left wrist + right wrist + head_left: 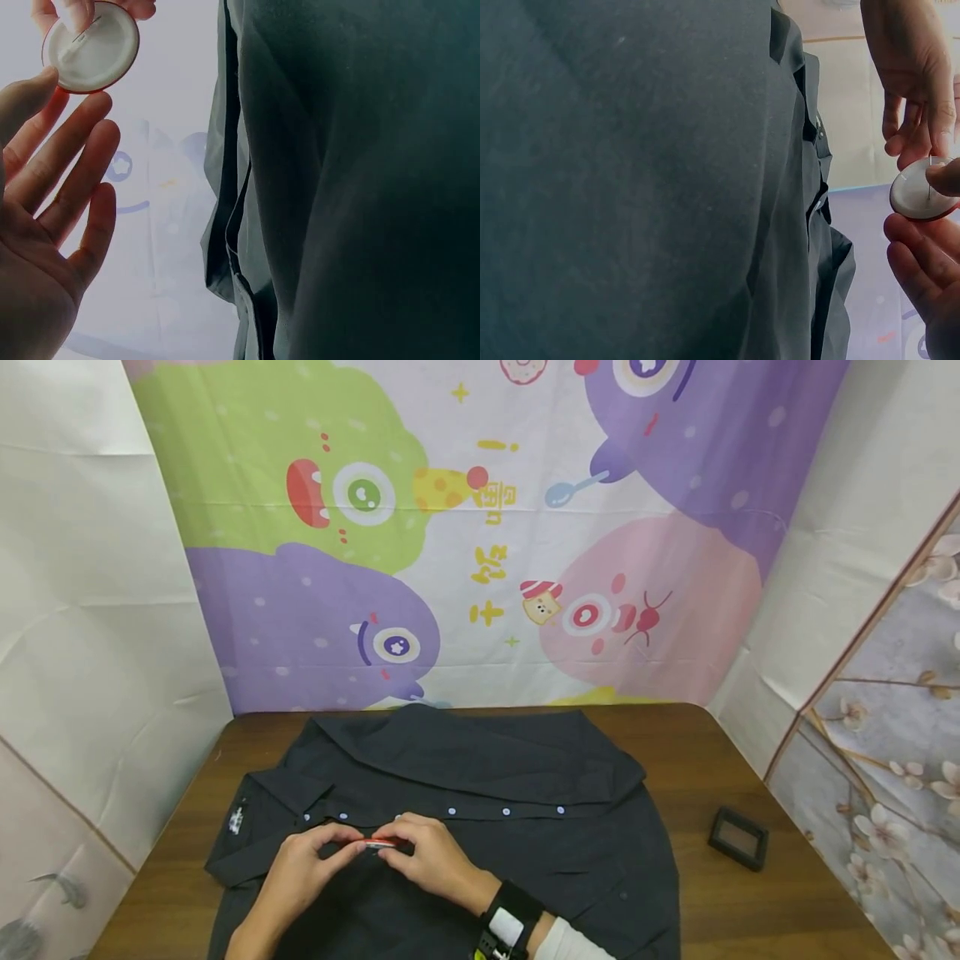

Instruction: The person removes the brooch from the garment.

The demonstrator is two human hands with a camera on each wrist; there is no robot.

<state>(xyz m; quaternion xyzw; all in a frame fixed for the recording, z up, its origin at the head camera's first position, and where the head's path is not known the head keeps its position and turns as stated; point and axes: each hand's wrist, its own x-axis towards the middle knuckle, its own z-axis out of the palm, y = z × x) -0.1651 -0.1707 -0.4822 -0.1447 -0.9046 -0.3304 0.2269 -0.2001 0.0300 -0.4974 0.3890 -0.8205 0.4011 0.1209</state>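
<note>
A small round badge [380, 842] with a red rim and a white back [90, 46] is held between both hands just above a dark button-up shirt [487, 777]. My right hand [431, 860] pinches it, with the thumb on the white back by the pin [921, 196]. My left hand [307, 860] meets the badge's left edge with thumb and index fingertip, while its other fingers [75, 180] stay straight and spread. The shirt lies flat on the wooden table [750, 760], its row of pale buttons just beyond the hands.
A small black box [738, 837] sits on the table to the right of the shirt. A colourful cartoon backdrop stands behind the table, with white sheets at both sides. A black band with a camera [510, 922] is on my right wrist.
</note>
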